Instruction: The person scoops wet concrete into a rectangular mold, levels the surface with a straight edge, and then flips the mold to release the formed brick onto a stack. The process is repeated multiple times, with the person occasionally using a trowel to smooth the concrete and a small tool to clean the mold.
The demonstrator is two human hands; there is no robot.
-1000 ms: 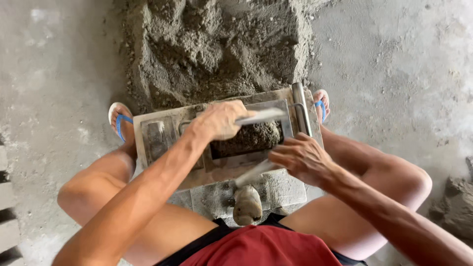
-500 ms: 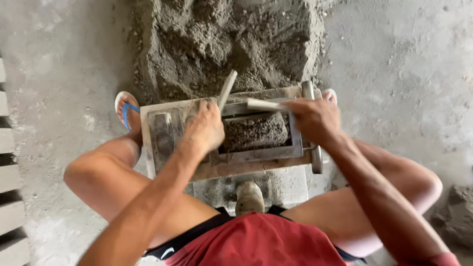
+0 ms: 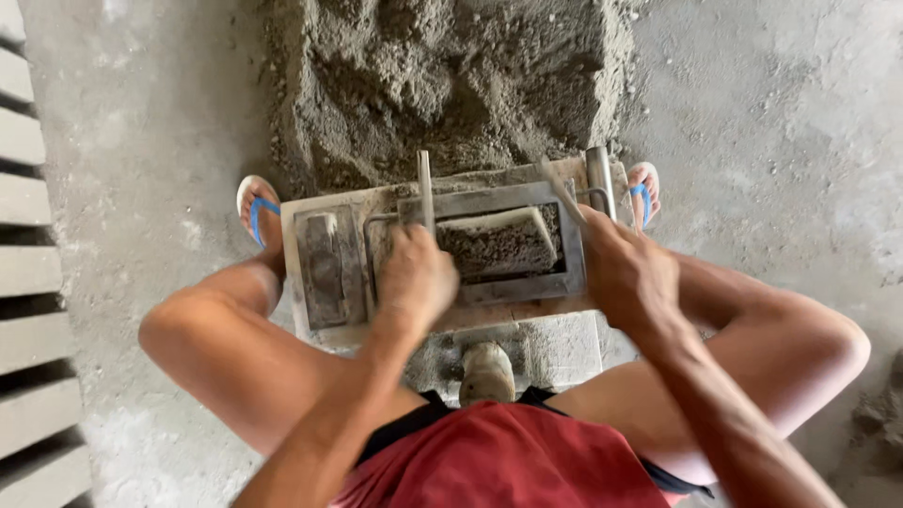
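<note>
A grey metal mould frame (image 3: pixel 522 287) rests on a flat board (image 3: pixel 320 334) between my knees, filled with damp grey mortar (image 3: pixel 497 246). My left hand (image 3: pixel 414 279) is closed around a thin flat metal bar (image 3: pixel 424 190) that stands upright at the mould's left end. My right hand (image 3: pixel 628 273) grips another thin bar (image 3: pixel 562 191) at the mould's right end, beside an upright metal pipe handle (image 3: pixel 599 179). A block-shaped metal piece (image 3: pixel 323 268) lies on the board left of the mould.
A large heap of grey mortar mix (image 3: pixel 451 85) lies just beyond the board. Finished grey blocks (image 3: pixel 28 273) are lined up along the left edge. My feet in blue-strapped sandals (image 3: pixel 256 209) flank the board. Concrete block (image 3: pixel 555 348) sits under the board.
My right hand moved from near my lap up to the mould's right end. My left hand shifted to the left end, and the bar it holds swung upright.
</note>
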